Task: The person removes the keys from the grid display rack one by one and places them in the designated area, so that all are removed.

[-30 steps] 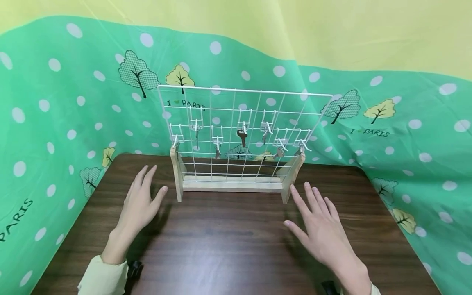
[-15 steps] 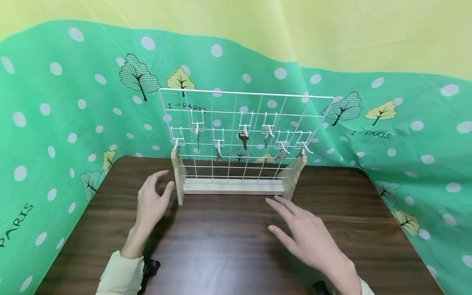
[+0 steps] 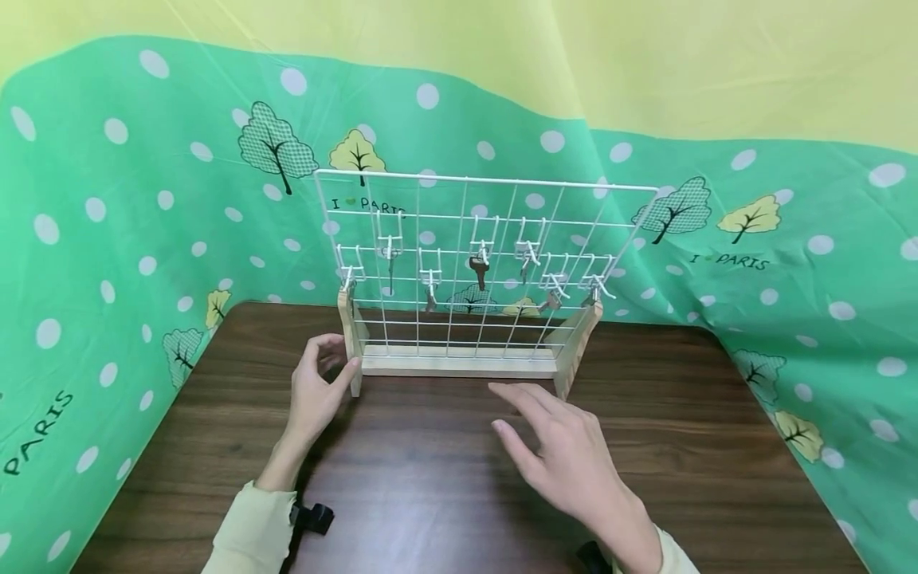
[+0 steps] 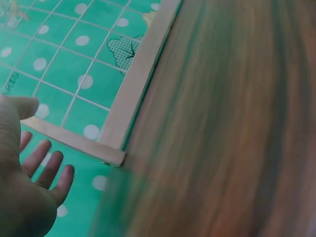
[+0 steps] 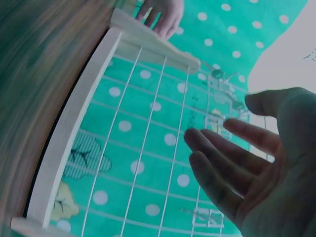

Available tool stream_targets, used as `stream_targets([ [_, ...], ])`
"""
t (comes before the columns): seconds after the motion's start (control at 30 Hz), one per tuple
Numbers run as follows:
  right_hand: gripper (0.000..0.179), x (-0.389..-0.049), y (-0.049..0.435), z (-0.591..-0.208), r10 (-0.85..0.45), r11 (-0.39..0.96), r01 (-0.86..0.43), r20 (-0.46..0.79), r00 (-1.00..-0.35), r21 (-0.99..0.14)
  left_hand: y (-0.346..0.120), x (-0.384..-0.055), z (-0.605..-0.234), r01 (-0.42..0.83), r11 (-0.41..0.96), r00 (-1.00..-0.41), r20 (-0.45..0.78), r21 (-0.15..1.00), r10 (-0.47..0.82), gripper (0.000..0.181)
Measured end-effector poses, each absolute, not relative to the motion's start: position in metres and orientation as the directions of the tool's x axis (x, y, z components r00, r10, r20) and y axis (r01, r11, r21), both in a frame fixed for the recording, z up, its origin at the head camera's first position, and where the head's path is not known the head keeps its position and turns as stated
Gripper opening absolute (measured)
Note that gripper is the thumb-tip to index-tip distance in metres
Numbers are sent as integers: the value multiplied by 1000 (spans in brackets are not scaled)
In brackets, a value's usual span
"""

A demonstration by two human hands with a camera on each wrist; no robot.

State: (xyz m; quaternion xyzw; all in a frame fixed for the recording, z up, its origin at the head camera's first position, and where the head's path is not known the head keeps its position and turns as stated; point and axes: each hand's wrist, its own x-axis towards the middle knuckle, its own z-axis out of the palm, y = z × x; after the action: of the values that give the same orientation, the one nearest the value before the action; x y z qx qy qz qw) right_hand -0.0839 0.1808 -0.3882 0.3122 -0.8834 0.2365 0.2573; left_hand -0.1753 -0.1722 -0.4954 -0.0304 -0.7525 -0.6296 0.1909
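Observation:
A white wire grid rack (image 3: 486, 182) stands upright on a pale wooden base (image 3: 459, 364), near the back of the table. Metal keys hang from several white hooks on it, among them a brown key (image 3: 479, 271) near the middle. My left hand (image 3: 313, 399) is at the rack's left wooden side panel (image 3: 349, 335), its thumb tip right at the panel's front edge. In the left wrist view, thumb and fingers lie spread on either side of the panel's line. My right hand (image 3: 570, 454) hovers in front of the base with loosely bent fingers and nothing in it.
Dark wood-grain table (image 3: 430, 478) extends in front and to both sides. Behind it hangs a green dotted cloth (image 3: 194, 175) printed with trees, close to the rack's back. A black wrist strap (image 3: 313, 518) shows at the left sleeve.
My left hand has moved right, up to the rack's left side panel. My right hand has shifted left, from beside the right panel to in front of the base. The rack stays put.

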Motion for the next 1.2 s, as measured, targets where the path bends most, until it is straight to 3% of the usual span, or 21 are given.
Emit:
stream_targets([
  [0.13,43,-87,170,-387,-381,664,-683,648,-660,-305,-169,-179,-506,307,104,-925,323,946,-202,46],
  [0.33,55,-94,154,-386,-353,638,-678,645,-678,-364,-165,-182,-520,340,23,-919,338,940,-204,43],
  [0.83,45,-121,102,-387,-279,447,-697,652,-705,-562,-168,-180,-523,319,3,-919,310,948,-244,39],
  [1.2,37,-142,68,-387,-220,383,-630,596,-772,-676,-169,-178,-523,334,-23,-909,316,942,-271,37],
])
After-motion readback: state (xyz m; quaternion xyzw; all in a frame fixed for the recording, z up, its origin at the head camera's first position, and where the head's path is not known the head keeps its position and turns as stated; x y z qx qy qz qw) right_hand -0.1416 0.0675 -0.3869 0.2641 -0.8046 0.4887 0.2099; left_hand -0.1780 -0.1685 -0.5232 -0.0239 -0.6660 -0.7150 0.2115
